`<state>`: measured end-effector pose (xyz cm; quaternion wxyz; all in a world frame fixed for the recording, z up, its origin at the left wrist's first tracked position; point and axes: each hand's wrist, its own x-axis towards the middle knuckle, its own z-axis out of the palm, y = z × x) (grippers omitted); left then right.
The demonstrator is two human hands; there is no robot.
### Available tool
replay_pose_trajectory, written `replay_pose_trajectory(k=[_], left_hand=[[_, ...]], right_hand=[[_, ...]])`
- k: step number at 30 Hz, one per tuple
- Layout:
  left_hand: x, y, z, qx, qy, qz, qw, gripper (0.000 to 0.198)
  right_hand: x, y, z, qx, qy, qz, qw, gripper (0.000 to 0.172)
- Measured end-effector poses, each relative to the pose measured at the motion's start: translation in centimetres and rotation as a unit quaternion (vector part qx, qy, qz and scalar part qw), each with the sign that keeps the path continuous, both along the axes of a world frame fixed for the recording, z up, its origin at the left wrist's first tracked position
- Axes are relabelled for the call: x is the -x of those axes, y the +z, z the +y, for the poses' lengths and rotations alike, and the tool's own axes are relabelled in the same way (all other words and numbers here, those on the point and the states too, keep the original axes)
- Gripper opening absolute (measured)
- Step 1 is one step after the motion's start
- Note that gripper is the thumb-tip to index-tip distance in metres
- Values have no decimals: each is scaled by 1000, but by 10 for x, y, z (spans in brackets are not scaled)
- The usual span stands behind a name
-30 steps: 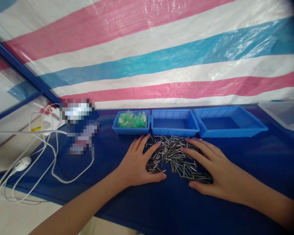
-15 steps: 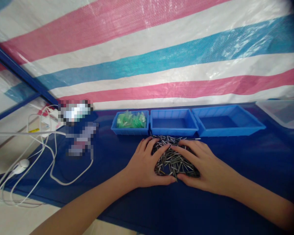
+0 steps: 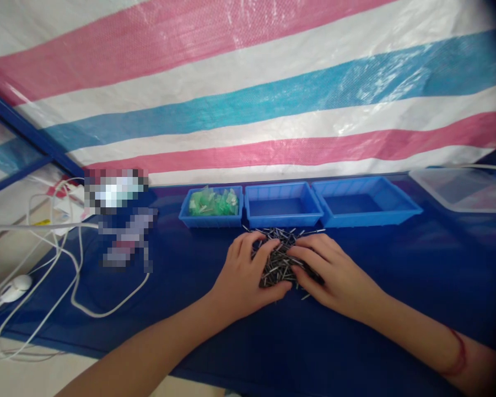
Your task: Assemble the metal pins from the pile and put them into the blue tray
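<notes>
A heap of thin, nail-like metal pins (image 3: 276, 263), silvery and dark, lies on the blue table between my hands. My left hand (image 3: 243, 270) curves around its left side, fingers spread and thumb low at the near edge. On the opposite side, my right hand (image 3: 328, 270) touches the heap with bent, parted fingers. Both hands are open against the pins, and their fingertips partly hide the heap. A few loose pins stick out toward the bins and near my right thumb.
Behind the heap stand three blue bins: the left bin (image 3: 210, 221) holds green plastic pieces (image 3: 213, 202), beside a middle bin (image 3: 283, 219) and a right bin (image 3: 372, 218). A clear plastic lid (image 3: 463, 190) lies far right. White cables (image 3: 76, 275) sprawl at left, beside blurred items.
My hands have drawn in closer, squeezing the heap narrower. My right thumb has moved up along its near side. The whole view has shifted slightly, so the bins sit further left.
</notes>
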<state>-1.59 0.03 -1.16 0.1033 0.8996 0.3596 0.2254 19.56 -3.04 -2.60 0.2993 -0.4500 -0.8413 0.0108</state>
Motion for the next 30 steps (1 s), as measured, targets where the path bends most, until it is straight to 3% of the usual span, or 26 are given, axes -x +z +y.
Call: replay_pose_trajectory(k=[3,5,8,12,14,17,20,30], left_hand=[[2,4,-1,-18,11,-6,1000,69],[5,9,3,-33,20,-14,999,64],[15,19,19,-98,79,-27,992,45],[31,26,46,-175,157,24,972,37],[35,25,55,-176,161,67,969,36],[37,21,61,-170,155,88,969,31],[35,17,65,-146,155,64,975,26],[32,10,71,-102,136,5,985,22]], right_hand=[[-4,3,-1,-24,-27,2,999,25],[-11,7,0,-49,-49,7,998,25],[-29,14,6,-97,-106,8,990,28],[-47,22,23,-112,-178,-60,976,42],[-46,23,33,-111,-169,-99,974,46],[-38,21,47,-106,-127,-130,978,33],[-30,20,54,-93,-110,-125,982,25],[-35,17,50,-63,-83,-93,990,28]])
